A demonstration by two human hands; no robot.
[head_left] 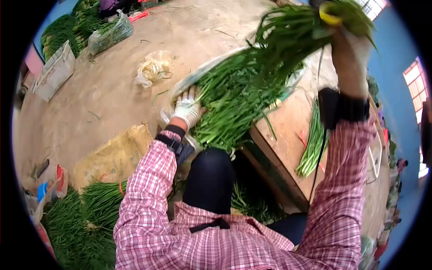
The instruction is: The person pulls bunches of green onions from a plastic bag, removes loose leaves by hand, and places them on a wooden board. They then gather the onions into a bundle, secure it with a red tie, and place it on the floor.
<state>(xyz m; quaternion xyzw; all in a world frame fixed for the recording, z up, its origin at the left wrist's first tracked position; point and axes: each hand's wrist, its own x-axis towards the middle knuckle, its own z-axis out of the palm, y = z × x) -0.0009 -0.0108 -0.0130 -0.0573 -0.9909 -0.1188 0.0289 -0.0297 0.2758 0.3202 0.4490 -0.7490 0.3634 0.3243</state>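
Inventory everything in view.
Held bunch: 1, green, upper right
Band: 1, yellow, at held bunch
Greens pile: 1, green, centre
Low table: 1, tan, right of centre
Small bunch: 1, green, on table
Crumpled plastic: 1, yellowish, upper floor
Woven sack: 1, tan, left
Box: 1, white, upper left
Filled bag: 1, clear, upper left
Greens heap: 1, green, lower left
Left hand: 1, white-gloved, pile edge
Right hand: 1, pale-gloved, upper right

One raised green bunch (294,38); two gloved hands (188,111); one yellow sack (114,157); one white crate (57,74) upper left.
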